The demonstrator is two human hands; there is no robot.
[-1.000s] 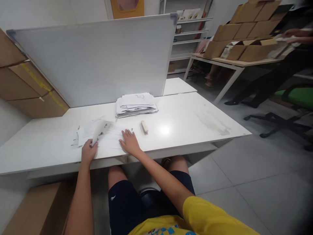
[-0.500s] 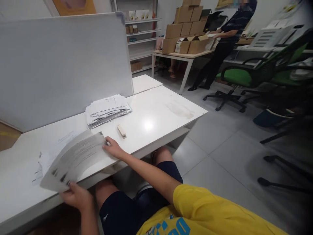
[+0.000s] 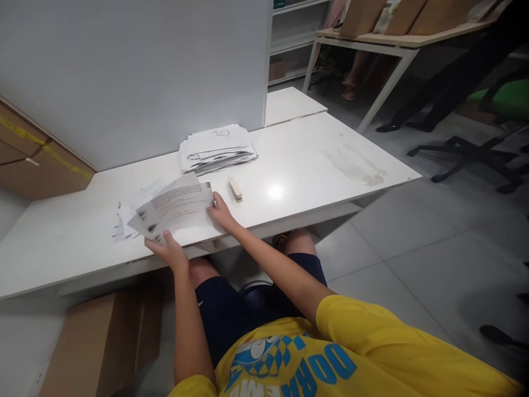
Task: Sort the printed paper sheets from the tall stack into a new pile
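Note:
Printed paper sheets [image 3: 182, 207] are held between both hands above the white desk [image 3: 306, 160]. My left hand [image 3: 169, 251] grips their near left edge, thumb on top. On the right edge, my right hand [image 3: 223, 212] pinches the sheets. Loose papers [image 3: 142, 198] lie on the desk behind and left of them. A cream stapler [image 3: 235, 189] rests just beyond my right hand, touched by neither hand. Further back, against the board, sits a thick pile of papers [image 3: 219, 146].
A whiteboard [image 3: 136, 71] stands along the back of the desk. Cardboard boxes [image 3: 45, 154] are at its left end, and another carton [image 3: 95, 342] is underneath. Beyond are a second table [image 3: 372, 41], a person's legs [image 3: 438, 96] and a wheeled chair [image 3: 502, 99].
My view has tipped down and turned left. The sheets, bowed and blurred before, now lie flatter between my hands. Both hands keep their hold.

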